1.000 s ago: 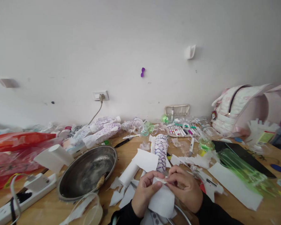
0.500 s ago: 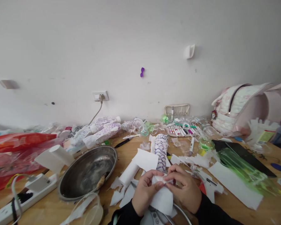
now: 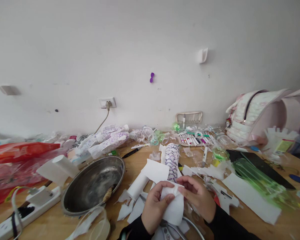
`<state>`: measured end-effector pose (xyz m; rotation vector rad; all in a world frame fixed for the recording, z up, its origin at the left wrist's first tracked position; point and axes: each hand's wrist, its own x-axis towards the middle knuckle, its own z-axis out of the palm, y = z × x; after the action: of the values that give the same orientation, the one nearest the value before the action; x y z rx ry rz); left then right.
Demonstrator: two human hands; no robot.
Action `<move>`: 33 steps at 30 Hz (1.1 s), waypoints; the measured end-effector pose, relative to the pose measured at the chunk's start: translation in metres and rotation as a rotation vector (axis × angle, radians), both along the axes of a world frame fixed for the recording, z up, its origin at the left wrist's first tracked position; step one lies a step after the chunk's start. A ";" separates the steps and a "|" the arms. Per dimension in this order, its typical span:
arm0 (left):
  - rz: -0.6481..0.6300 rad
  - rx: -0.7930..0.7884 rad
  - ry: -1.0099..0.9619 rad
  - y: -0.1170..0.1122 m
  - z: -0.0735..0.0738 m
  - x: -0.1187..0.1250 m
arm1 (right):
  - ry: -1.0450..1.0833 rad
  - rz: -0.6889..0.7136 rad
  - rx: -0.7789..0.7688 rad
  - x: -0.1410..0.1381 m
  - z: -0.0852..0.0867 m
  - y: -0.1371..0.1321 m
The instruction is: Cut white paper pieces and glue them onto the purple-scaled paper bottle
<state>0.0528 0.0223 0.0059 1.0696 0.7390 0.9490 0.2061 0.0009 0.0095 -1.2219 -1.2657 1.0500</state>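
Note:
Low in the middle of the head view, a piece of white tissue paper (image 3: 174,210) is pinched between both hands. My left hand (image 3: 155,203) grips its left side with thumb and fingers closed. My right hand (image 3: 198,197) pinches the upper right edge. Just beyond the hands lies a white roll with a purple scale pattern (image 3: 172,158). To its left are a plain tissue roll (image 3: 138,185) and a loose flap of paper (image 3: 156,170). Below the tissue, a grey object with a round mark (image 3: 165,232) is partly covered.
A metal basin (image 3: 93,185) stands left, beside a white power strip (image 3: 25,213) and red plastic bags (image 3: 17,163). Torn paper and a white glue gun (image 3: 226,200) lie right. Markers (image 3: 192,139), green plastic bottle (image 3: 260,181) and backpack (image 3: 262,116) are farther off.
My right hand's fingers have shifted slightly along the tissue's upper edge and spread a little. The tissue has tilted slightly; my left hand keeps its grip.

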 end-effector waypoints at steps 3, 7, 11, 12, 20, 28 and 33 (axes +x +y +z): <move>0.020 0.049 -0.009 -0.002 0.000 0.001 | -0.044 0.064 -0.119 -0.001 -0.001 -0.001; -0.014 0.004 -0.043 -0.003 0.001 0.002 | -0.230 0.044 -0.058 0.000 0.004 -0.005; -0.065 0.008 -0.045 -0.001 0.000 0.002 | -0.392 0.021 0.075 0.001 0.011 -0.005; -0.083 0.005 -0.033 0.000 -0.001 0.002 | -0.424 0.020 0.101 0.001 0.012 -0.005; -0.099 -0.049 0.095 0.007 0.000 -0.001 | -0.597 -0.017 0.223 -0.001 0.010 -0.005; -0.487 0.167 0.217 0.007 0.007 -0.006 | -0.494 -0.036 0.302 0.001 0.010 -0.006; -0.362 0.168 0.168 0.002 0.003 -0.001 | -0.588 -0.037 0.349 -0.003 0.010 -0.006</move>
<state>0.0515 0.0238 0.0092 1.3896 0.5814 0.6232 0.2035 -0.0055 0.0199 -1.3133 -1.7765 0.4134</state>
